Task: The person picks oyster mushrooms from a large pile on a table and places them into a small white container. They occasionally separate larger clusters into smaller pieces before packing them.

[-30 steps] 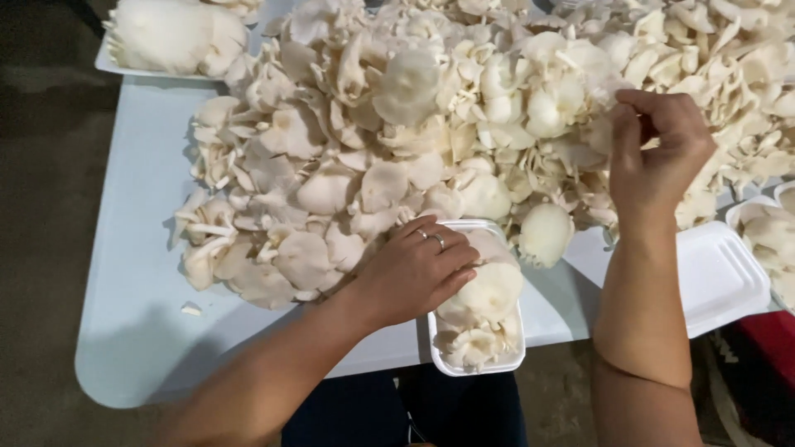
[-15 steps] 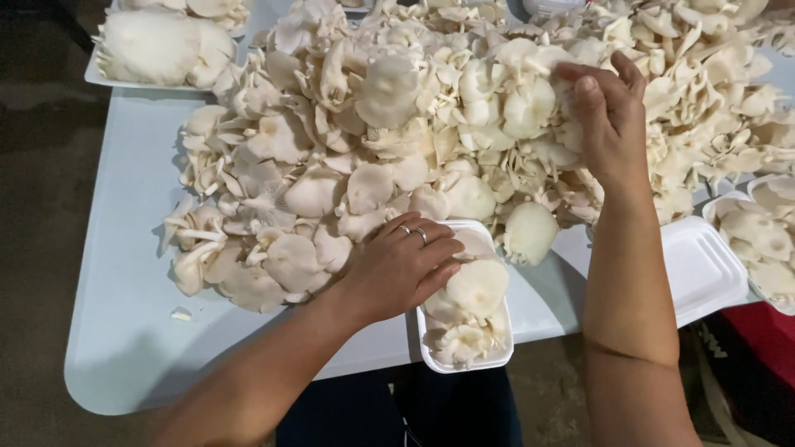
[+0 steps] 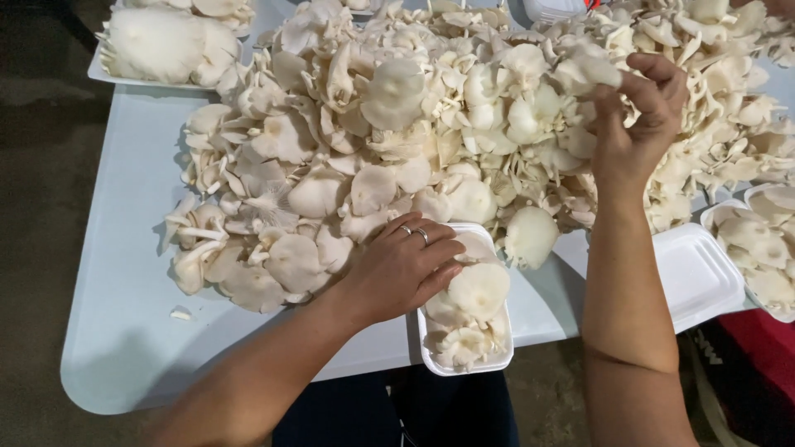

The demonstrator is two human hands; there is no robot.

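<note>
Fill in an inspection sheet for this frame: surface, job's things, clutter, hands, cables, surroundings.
Surface: pale blue table, mostly covered.
Job's things: big heap of white mushrooms; small white tray at the near edge, partly filled with mushrooms.
Clutter: empty white tray at right; filled trays far left and far right; mushroom scrap.
Hands: left hand, with rings, rests on the small tray; right hand grips mushrooms in the heap.
Cables: nothing seen.
Surroundings: dark floor.

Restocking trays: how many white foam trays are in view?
4, perhaps more hidden: tray under the left hand, upside-down tray beside it, filled tray at right edge, filled tray top left.
</note>
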